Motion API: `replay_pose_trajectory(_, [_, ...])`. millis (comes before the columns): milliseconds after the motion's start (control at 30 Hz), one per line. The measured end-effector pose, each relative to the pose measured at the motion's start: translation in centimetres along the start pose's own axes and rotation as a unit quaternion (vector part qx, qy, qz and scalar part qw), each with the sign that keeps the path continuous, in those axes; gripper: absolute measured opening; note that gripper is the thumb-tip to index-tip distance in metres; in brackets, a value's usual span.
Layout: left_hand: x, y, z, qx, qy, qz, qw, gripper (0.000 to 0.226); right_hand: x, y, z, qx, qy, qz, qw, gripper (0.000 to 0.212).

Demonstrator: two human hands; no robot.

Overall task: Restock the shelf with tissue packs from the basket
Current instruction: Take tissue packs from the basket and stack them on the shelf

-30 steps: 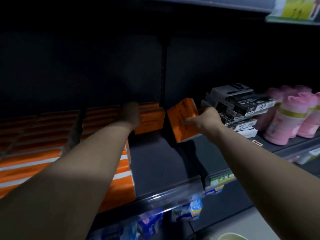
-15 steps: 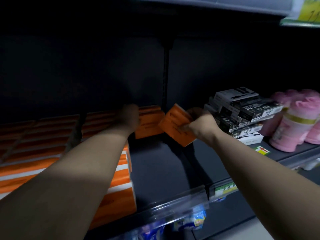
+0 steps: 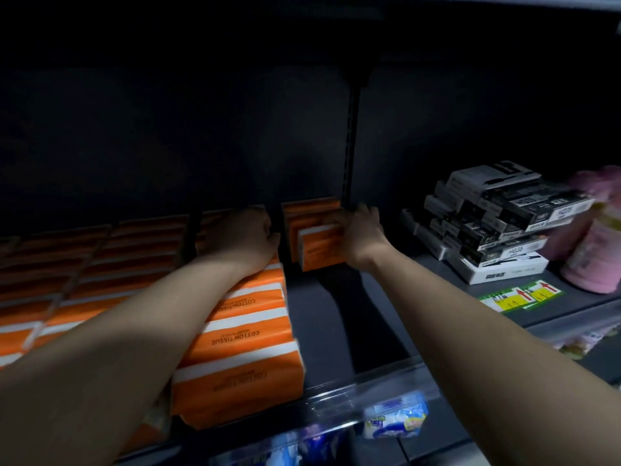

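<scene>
Tissue pack (image 3: pixel 321 252): orange, on edge at shelf (image 3: pixel 336 324) rear, R end gripped by right hand (image 3: pixel 361 237), fingers curled round it; back packs (image 3: pixel 311 210) touch just beyond fingertips. Left hand (image 3: pixel 248 238) rests on stacked row (image 3: pixel 235 331) beside; its finger set can't be told, too dark. Step: seating pack; next prob. let go w/o tipping, fetch another.

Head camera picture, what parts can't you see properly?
Left hand: head view, fingers lost in shadow over the orange packs; grip unclear.
Pink rolls: head view, blurred and cut by the right edge.
Basket: outside the frame.
Black-and-white boxes: head view, print too small.
</scene>
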State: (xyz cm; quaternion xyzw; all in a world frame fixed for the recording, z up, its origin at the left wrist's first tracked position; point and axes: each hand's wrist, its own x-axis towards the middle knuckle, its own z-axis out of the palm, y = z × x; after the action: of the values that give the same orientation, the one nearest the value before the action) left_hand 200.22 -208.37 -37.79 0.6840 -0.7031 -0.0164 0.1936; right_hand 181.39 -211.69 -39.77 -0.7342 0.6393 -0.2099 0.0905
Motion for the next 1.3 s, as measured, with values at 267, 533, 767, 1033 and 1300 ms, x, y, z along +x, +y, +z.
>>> replay_pose_trajectory(267, [-1.3, -0.1, -0.8, -0.002, 0.001, -0.007, 1.0, 0.021, 0.3, 0.0, 1.6, 0.008, 0.033, -0.009, 0.999, 0.049])
replay_pose_trajectory(533, [-4.6, 1.5, -2.3, 0.014, -0.012, 0.009, 1.0, 0.028, -3.5, -0.6, -0.1, -0.001, 0.094, -0.076, 0.993, 0.054])
replay_pose_trajectory(767, [-10.3, 4.7, -4.1, 0.038, 0.03, 0.075, 0.996, 0.032, -12.2, 0.1, -4.7, 0.035, 0.139, -0.073, 0.987, 0.053])
replay_pose_trajectory(1033, [-20.3, 12.3, -1.9, 0.004, 0.0, 0.207, 0.978, 0.036, -28.0, 6.5, -8.4, 0.018, 0.092, 0.028, 0.995, 0.052])
replay_pose_trajectory(1300, [-29.2, 18.6, 7.3, 0.005, -0.127, 0.243, 0.962, 0.033, -42.6, 14.6, -5.8, 0.021, 0.02, 0.205, 0.978, 0.042])
